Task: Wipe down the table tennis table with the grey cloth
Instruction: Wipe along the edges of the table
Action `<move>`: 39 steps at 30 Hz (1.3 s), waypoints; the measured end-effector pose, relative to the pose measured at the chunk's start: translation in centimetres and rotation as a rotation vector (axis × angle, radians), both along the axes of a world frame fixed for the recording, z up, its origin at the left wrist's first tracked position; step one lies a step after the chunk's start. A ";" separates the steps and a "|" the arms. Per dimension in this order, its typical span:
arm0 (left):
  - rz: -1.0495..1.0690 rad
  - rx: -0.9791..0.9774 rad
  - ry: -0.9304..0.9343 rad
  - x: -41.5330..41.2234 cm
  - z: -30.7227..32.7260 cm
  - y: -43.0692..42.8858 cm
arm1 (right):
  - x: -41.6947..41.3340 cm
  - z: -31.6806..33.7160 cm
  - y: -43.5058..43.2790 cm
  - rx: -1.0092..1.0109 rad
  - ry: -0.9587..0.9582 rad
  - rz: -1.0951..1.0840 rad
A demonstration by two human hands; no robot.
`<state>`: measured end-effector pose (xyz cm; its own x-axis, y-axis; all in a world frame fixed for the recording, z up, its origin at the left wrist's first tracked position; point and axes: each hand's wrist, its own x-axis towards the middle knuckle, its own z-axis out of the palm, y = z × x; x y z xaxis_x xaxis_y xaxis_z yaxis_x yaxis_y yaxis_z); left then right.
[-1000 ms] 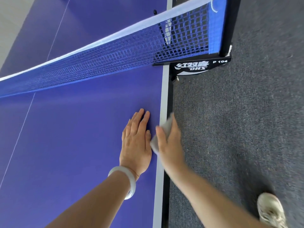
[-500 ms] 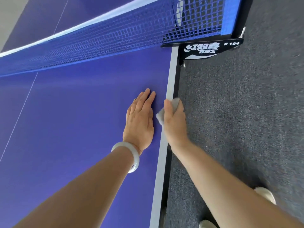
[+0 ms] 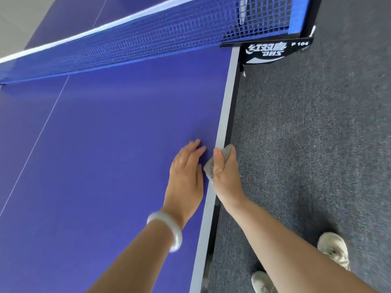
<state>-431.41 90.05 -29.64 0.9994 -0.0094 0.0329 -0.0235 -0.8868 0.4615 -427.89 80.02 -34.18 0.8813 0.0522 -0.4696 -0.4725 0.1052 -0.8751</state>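
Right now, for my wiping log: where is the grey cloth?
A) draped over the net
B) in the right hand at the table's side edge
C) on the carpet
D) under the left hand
B: the right hand holds the grey cloth on the table tennis table at its side edge.

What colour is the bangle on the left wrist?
The bangle is pale, milky white; the head view shows it, slightly blurred.

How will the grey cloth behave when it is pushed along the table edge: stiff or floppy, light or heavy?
Probably floppy: the grey cloth is bunched under the right hand and follows its curled shape. Likely light, since one hand alone holds it. It should slide easily, as the table tennis table looks smooth.
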 end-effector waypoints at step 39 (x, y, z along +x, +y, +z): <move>-0.037 0.244 0.041 -9.8 -0.5 1.8 | -21.3 -0.2 2.9 0.086 0.093 -0.121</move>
<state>-441.23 91.88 -30.09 0.9987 -0.0484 -0.0156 -0.0434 -0.9710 0.2349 -449.22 82.92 -34.38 0.8364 -0.0081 -0.5481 -0.5306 0.2393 -0.8132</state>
